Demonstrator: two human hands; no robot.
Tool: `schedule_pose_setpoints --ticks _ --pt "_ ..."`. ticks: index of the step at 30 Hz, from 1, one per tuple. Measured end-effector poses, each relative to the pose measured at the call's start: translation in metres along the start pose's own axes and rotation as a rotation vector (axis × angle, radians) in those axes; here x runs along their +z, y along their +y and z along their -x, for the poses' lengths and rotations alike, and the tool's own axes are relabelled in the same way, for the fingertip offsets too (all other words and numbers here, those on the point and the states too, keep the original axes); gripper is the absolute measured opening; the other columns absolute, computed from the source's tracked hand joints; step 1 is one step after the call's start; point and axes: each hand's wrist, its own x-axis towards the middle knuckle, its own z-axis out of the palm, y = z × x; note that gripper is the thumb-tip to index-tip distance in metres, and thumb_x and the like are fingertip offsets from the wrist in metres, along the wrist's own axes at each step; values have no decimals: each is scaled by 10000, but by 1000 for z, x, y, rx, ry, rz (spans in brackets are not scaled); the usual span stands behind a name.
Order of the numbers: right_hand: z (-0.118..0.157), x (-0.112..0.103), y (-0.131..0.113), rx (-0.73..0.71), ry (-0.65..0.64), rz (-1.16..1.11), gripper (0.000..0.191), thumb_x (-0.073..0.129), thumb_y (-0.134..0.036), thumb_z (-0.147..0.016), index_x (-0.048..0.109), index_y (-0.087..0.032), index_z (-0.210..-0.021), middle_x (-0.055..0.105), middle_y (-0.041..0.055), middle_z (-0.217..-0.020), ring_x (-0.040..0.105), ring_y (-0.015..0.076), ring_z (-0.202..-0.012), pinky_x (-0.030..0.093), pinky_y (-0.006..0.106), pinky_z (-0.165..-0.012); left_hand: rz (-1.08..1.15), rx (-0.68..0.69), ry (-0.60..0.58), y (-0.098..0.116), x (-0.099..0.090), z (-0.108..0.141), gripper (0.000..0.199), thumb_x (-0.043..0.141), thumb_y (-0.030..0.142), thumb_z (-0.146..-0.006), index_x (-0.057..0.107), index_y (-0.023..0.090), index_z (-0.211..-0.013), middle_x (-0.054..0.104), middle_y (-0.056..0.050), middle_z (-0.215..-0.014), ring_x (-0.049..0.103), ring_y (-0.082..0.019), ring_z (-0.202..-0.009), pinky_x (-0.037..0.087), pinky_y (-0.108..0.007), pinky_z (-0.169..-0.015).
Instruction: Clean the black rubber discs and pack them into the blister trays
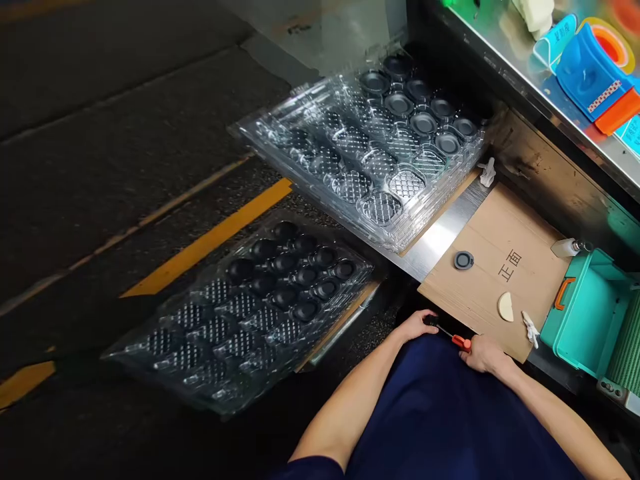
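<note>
Close to my body, my left hand (419, 325) pinches a small black part (431, 321) in its fingertips. My right hand (483, 353) is closed round the red handle (461, 343) of a slim hand tool. The tool's thin metal shaft points left and reaches the black part; its tip is too small to make out. Both hands are at the near edge of a cardboard sheet (480, 307). On that sheet lie a dark grey round part (463, 260) with a ring in its middle and a cream half-round piece (505, 307).
Stacked clear trays (320, 180) holding dark round parts stand ahead to the left, with another filled tray stack (240, 313) lower left. A teal bin (565, 333), a small bottle (565, 248) and a crumpled white scrap (530, 329) are right. Tape dispenser (590, 73) sits on the upper shelf.
</note>
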Motion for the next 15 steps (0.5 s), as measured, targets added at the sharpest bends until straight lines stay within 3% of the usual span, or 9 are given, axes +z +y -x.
schedule_pose_setpoints --ticks 7,15 --pt "-3 -4 1 -10 -10 -48 381 596 -478 -880 734 -136 -978 738 179 -993 723 330 -912 539 360 -727 75 -55 62 -3 1 -1 585 950 261 -524 684 142 -1031 703 -72 -889 658 -227 -852 545 -361 -836" --pt "-6 15 1 -18 -20 -38 409 613 -510 -864 732 -145 -1006 740 176 -1010 718 331 -955 548 376 -788 320 -207 203 -13 3 -11 444 763 408 -826 578 126 -1115 672 -117 -903 699 -222 -796 615 -378 -789"
